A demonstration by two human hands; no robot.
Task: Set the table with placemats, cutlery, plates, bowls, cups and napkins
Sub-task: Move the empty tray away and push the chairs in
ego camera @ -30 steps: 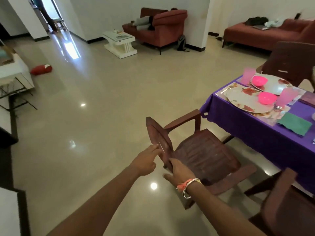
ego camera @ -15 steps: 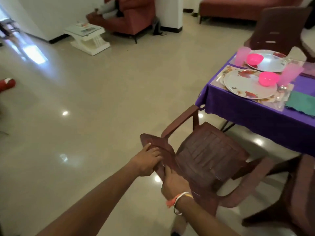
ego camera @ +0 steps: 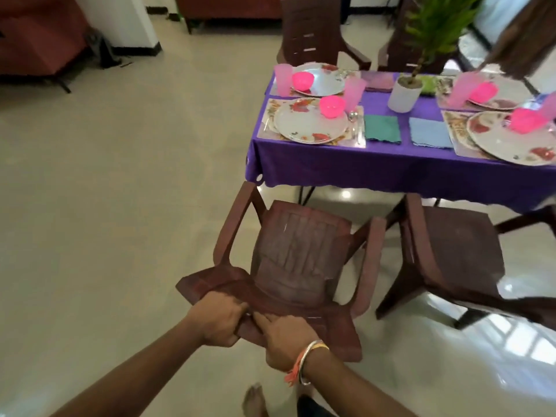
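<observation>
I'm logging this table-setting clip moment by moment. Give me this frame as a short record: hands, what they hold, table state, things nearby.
left hand: grips the top of the chair's backrest
right hand: grips the same backrest, beside the left
chair: brown plastic, faces the table, just short of it
table: purple cloth, four plates, each with a pink bowl; pink cups beside them
napkins: green napkin and blue napkin side by side
potted plant: mid-table
second chair: right of the held one

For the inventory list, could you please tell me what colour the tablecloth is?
Purple, plain with no pattern; the tablecloth shows best in the head view.
</observation>
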